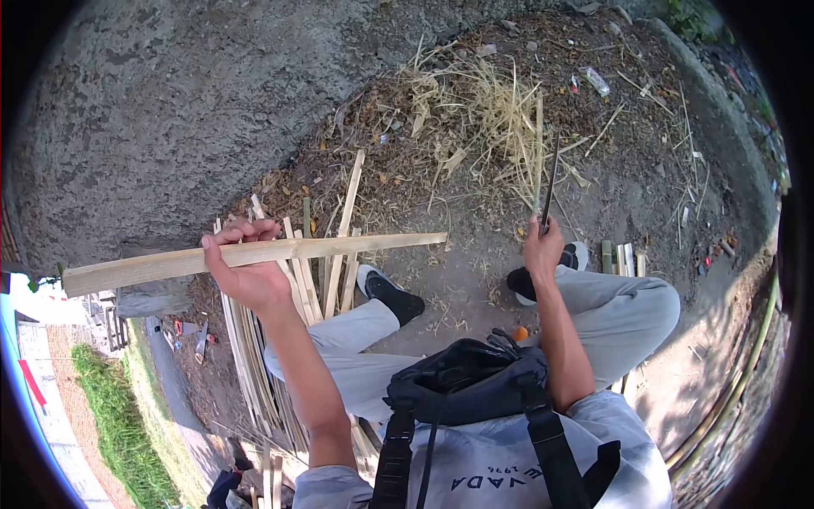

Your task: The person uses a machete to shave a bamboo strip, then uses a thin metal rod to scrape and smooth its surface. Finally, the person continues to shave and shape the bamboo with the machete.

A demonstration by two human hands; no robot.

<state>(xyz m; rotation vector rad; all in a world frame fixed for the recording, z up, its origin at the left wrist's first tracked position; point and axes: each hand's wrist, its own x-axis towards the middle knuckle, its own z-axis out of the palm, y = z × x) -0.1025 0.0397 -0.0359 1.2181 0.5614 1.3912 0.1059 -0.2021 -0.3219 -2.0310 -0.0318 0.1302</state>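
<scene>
My left hand [256, 284] holds a long split bamboo strip [348, 246], with the thumb over one edge and the fingers curled behind it. A node shows near the strip's middle, and its thin end points right. Well apart on the right, my right hand [543, 248] is closed around a knife [552, 182] whose long dark blade points away from me. A thin pale strip [538, 144] runs beside the blade, its near end right at my fingertips.
Bamboo strips [254, 373] lie piled beside my left leg, and short pieces [625, 258] lie by my right foot. Shavings [492, 119] are heaped ahead, near a large rough rock [186, 110]. A black bag [466, 382] hangs at my chest. A plastic bottle [597, 82] lies farther off.
</scene>
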